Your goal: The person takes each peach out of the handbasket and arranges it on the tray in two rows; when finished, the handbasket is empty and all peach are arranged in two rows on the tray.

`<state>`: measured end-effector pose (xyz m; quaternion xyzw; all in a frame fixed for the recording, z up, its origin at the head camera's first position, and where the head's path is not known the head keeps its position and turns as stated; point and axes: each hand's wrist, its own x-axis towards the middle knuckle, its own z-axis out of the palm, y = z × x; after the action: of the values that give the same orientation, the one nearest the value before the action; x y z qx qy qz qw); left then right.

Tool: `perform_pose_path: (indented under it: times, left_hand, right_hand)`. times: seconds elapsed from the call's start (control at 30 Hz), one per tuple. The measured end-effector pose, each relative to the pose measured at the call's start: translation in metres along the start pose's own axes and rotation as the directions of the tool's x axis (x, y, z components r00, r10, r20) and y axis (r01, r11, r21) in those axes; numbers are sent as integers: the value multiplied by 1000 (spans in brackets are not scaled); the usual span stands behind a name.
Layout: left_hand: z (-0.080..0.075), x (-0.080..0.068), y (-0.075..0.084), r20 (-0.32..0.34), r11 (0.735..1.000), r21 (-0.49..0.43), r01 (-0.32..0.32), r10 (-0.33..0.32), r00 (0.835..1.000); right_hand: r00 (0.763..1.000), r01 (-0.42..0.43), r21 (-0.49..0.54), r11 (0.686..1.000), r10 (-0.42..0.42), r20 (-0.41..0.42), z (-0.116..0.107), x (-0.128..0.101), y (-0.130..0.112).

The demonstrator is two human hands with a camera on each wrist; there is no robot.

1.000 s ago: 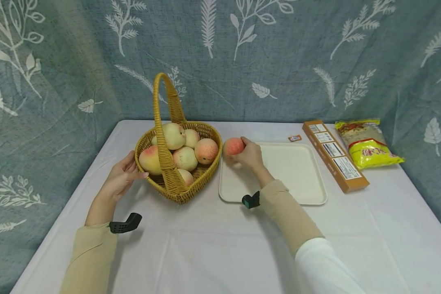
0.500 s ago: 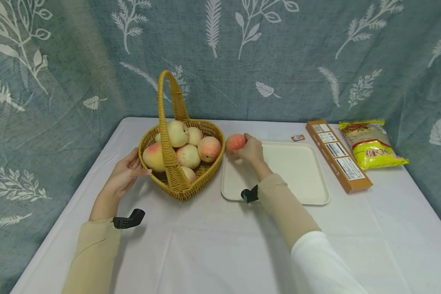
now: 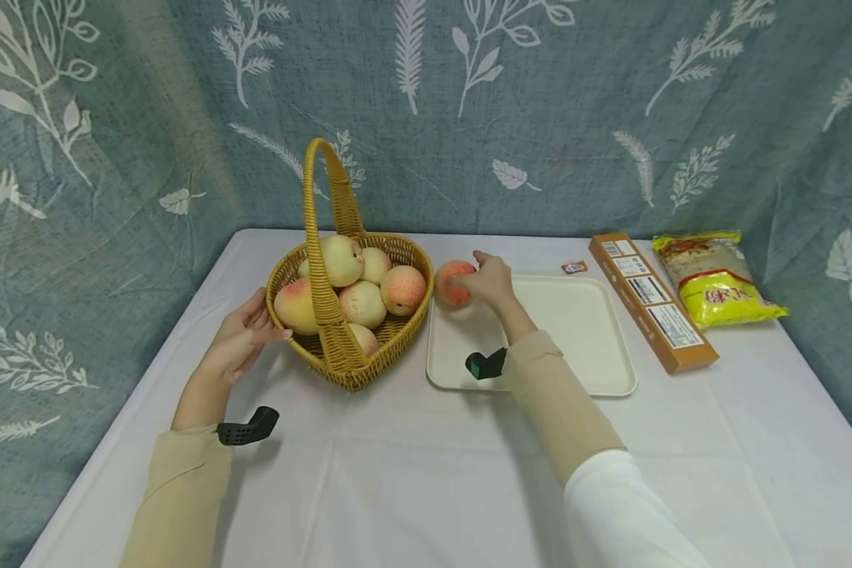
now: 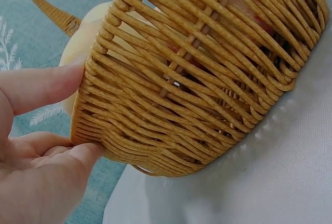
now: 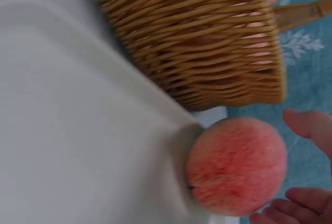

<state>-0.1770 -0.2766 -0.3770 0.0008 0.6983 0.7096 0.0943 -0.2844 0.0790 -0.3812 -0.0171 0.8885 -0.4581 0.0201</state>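
Right hand (image 3: 495, 282) has loosened off the red peach (image 5: 237, 166) and drawn back a little since the earlier frame; peach about where it was, left hand (image 3: 236, 343) same spot. Biggest first.

Leaf-print curtain (image 3: 426, 189) behind everything, probably a plain backdrop. White-covered table (image 3: 397, 473) under the lot. Wicker basket (image 3: 397, 345) on the left, handle up, loaded with pale and blushed peaches (image 3: 362, 304), piled together with some resting on others. Cream tray (image 3: 568, 339) just right of it, likely set close so fruit travels a short way. Long brown box (image 3: 652, 304) lies at a slant right of the tray; yellow bag (image 3: 720, 284) lies beyond that. Both look parked out of the way.

Hands: left one grips the basket's left rim, thumb and fingers on the weave, presumably to keep it from sliding. Right one is spread, thumb well clear of the fruit, fingers near its edge; can't tell if a fingertip touches. Looks like a release grip, fruit left to sit by itself.

Red peach: at the tray's far left corner, just beside the basket, likely tucked there to leave room for more. Smallest: orange packet (image 3: 574, 267) on the table behind the tray, untouched.
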Motion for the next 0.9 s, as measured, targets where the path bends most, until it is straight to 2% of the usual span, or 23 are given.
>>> perform_pose_path:
  times: [0.17, 0.27, 0.4, 0.53, 0.7, 0.9]
  left_hand:
    - [0, 0, 1, -1, 1000, -2, -2, 2, 1000]
    - [0, 0, 1, -4, 1000, -2, -2, 2, 1000]
    - [0, 1, 0, -3, 1000, -5, 0, 0, 1000]
    - [0, 0, 1, -5, 1000, -1, 3, -3, 1000]
    - [0, 0, 0, -5, 1000, 5, 1, -1, 1000]
    - [0, -2, 0, -12, 1000, 11, -9, 9, 1000]
  right_hand:
    - [1000, 18, 78, 997, -16, -23, -3, 0, -14]
    - [999, 38, 103, 994, -39, 0, 4, -1, -23]
    - [990, 115, 36, 993, -118, 78, 16, -7, -38]
    - [964, 223, -8, 975, -219, 152, 28, -12, -53]
    - [937, 253, -11, 967, -243, 250, 41, -14, -69]
    - [914, 328, -127, 936, -280, 294, 52, -9, -93]
